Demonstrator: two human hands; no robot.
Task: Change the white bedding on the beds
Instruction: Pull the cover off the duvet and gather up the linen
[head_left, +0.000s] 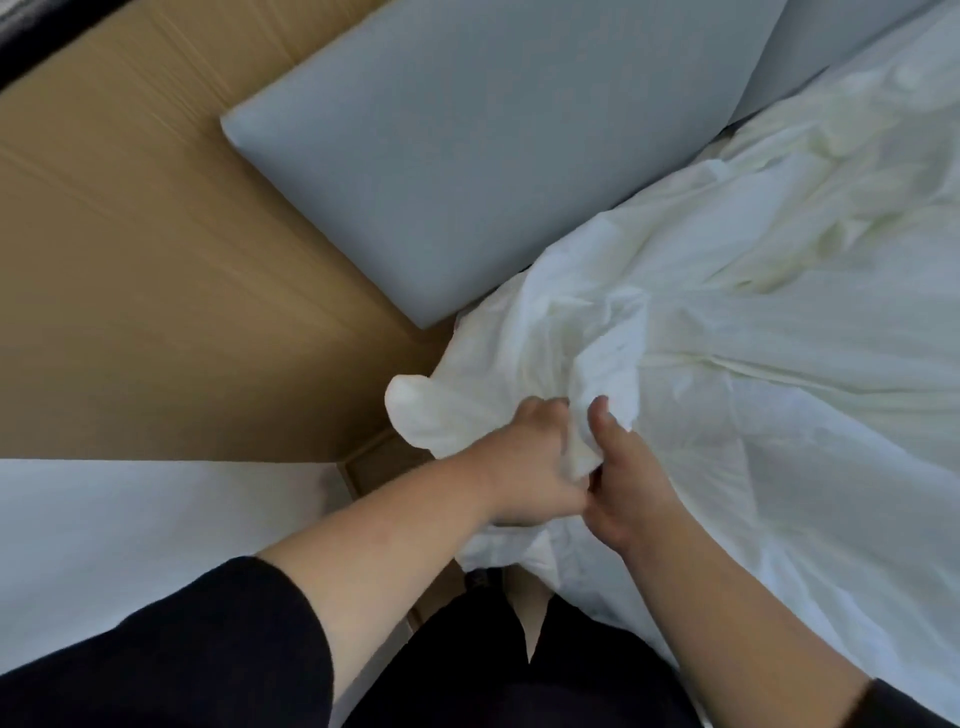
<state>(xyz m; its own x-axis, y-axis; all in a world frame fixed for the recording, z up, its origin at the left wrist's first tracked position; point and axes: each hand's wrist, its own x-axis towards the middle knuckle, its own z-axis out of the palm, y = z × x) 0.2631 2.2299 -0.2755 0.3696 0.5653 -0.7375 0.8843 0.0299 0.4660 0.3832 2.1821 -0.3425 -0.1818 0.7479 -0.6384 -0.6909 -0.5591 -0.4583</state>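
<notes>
Directly below the head camera, two bare forearms reach forward, and both hands meet on a bunched corner of white bedding (727, 374). Left hand (530, 467) has its fingers curled around a crumpled fold of the fabric, gripping it. Right hand (623, 483) sits just beside it, touching it, thumb raised and fingers wrapped into the same wad of cloth. From this gathered corner the bedding spreads, wrinkled and loose, across the bed on the right side of the view and up toward the top right corner. A pale grey padded headboard panel (467, 156) stands along the far edge of the bedding. To its left is a tan wood-grain wall surface (130, 286). A flat white surface (130, 530) lies at lower left. Dark sleeves (208, 649) cover the person's upper arms.
</notes>
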